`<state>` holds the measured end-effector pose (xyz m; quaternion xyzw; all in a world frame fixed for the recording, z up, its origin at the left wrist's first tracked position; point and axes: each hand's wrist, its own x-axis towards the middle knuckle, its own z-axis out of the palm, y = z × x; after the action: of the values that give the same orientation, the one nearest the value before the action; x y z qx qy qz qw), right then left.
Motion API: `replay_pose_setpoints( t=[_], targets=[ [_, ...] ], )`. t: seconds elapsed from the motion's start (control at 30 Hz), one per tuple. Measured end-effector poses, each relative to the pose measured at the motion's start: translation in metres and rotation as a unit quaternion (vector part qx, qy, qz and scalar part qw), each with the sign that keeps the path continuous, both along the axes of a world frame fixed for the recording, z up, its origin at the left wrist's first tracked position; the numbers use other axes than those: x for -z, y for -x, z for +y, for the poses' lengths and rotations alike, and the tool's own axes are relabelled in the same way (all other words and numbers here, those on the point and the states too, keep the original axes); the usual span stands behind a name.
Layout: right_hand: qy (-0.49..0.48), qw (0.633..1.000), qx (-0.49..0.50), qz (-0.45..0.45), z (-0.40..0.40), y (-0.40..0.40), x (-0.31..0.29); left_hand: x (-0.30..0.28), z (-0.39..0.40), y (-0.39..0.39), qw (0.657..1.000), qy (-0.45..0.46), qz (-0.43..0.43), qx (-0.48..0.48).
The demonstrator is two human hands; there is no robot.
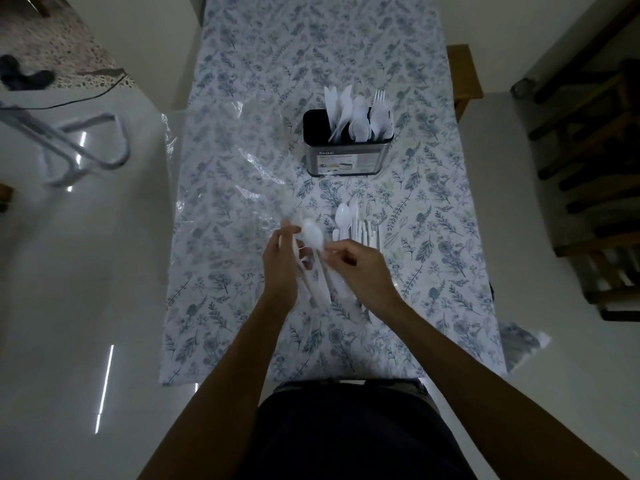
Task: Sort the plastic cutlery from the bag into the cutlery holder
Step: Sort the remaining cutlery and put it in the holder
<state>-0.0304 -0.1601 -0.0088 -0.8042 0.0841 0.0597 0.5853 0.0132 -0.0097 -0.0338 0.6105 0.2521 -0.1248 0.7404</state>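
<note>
Mid-sort: left hand (281, 268) clasps a bundle of cutlery (320, 271), right hand (360, 268) pinches one white spoon (313, 235) from it — loose pieces (356, 223) just beyond the fingertips, holder (344, 157) farther off — next, probably the spoon compartment.

Loose cutlery pile (356, 226) lies between hands (322, 265) and cutlery holder (346, 147).

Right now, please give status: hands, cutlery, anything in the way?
Left hand and right hand both gripping spoons. Holder partly filled. Loose cutlery on table. Clear bag lies left of holder.
</note>
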Motion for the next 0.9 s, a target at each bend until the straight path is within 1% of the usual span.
replay_pose_setpoints(
  t=[0.07,0.13,0.17,0.2,0.23,0.3,0.37,0.43,0.5,0.63,0.7,0.8,0.9],
  targets=[
    [-0.016,1.0,-0.014,0.015,0.015,-0.001,-0.002,0.001,-0.003,0.0,0.998,0.03,-0.004,0.047],
    [0.003,0.999,-0.043,0.006,0.025,-0.004,-0.002,0.005,-0.001,0.001,0.999,0.016,0.006,0.041],
    [0.024,0.997,-0.069,0.004,0.025,-0.006,-0.001,0.009,0.003,0.003,0.999,0.024,0.009,0.026],
    [0.051,0.995,-0.089,0.004,0.022,-0.01,0.0,0.012,0.007,0.005,0.999,0.046,0.011,0.013],
    [0.081,0.993,-0.09,0.007,0.017,-0.015,0.003,0.014,0.012,0.008,0.997,0.074,0.011,0.002],
    [0.153,0.987,-0.038,0.026,0.003,-0.032,0.017,0.014,0.021,0.012,0.995,0.097,0.024,-0.024],
    [0.26,0.964,-0.004,0.057,-0.01,-0.049,0.035,0.016,0.028,0.016,0.996,0.073,0.041,-0.039],
    [0.354,0.93,-0.033,0.094,-0.012,-0.06,0.051,0.018,0.033,0.019,0.997,0.041,0.056,-0.03],
    [0.389,0.914,-0.05,0.103,-0.008,-0.066,0.06,0.019,0.034,0.02,0.997,0.03,0.067,-0.022],
    [0.385,0.917,-0.029,0.103,-0.007,-0.07,0.069,0.017,0.033,0.018,0.997,0.041,0.067,-0.021],
    [0.353,0.93,0.007,0.1,-0.012,-0.068,0.07,0.018,0.029,0.016,0.997,0.041,0.07,-0.018],
    [0.291,0.949,0.078,0.094,-0.022,-0.061,0.061,0.018,0.022,0.012,0.995,0.069,0.071,-0.021],
    [0.239,0.963,0.116,0.053,-0.027,-0.045,0.04,0.016,0.009,0.007,0.992,0.104,0.066,-0.027]
  ],
)
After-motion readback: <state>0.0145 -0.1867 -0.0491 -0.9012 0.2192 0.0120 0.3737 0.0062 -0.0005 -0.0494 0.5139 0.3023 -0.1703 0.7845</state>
